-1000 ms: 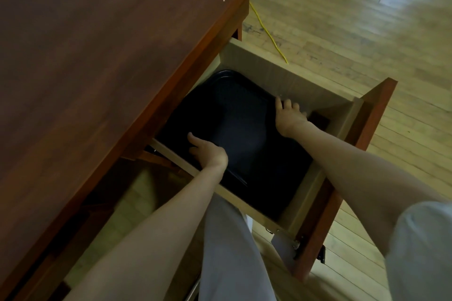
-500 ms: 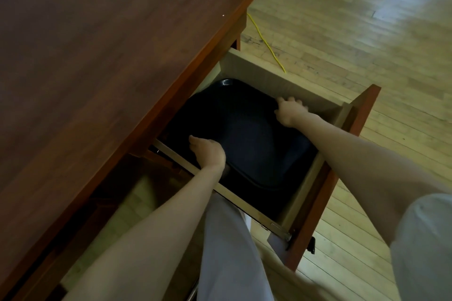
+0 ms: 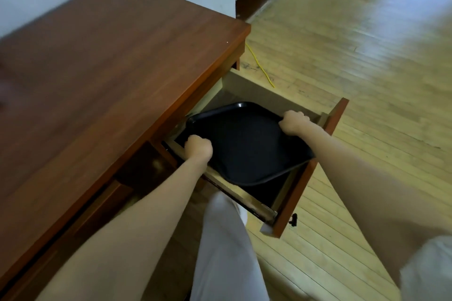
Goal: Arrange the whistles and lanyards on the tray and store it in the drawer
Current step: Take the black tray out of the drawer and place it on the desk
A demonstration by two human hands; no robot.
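Note:
A black tray [image 3: 244, 144] sits tilted in the open drawer [image 3: 308, 183], its near right corner raised above the drawer's front panel. My left hand [image 3: 198, 145] grips the tray's left rim. My right hand [image 3: 293, 121] grips its far right rim next to the drawer's side wall. The tray's surface looks bare; no whistles or lanyards show anywhere.
The drawer is pulled out from under a reddish-brown desk [image 3: 110, 76] whose top fills the left side. A yellow cable [image 3: 260, 66] lies on the wooden floor [image 3: 367, 61] beyond the drawer. A white wall stands behind the desk.
Both hands have curled round the tray's rims and lifted it; it lay flat in the drawer, and now it is tilted with one corner above the drawer front. The camera has pulled back.

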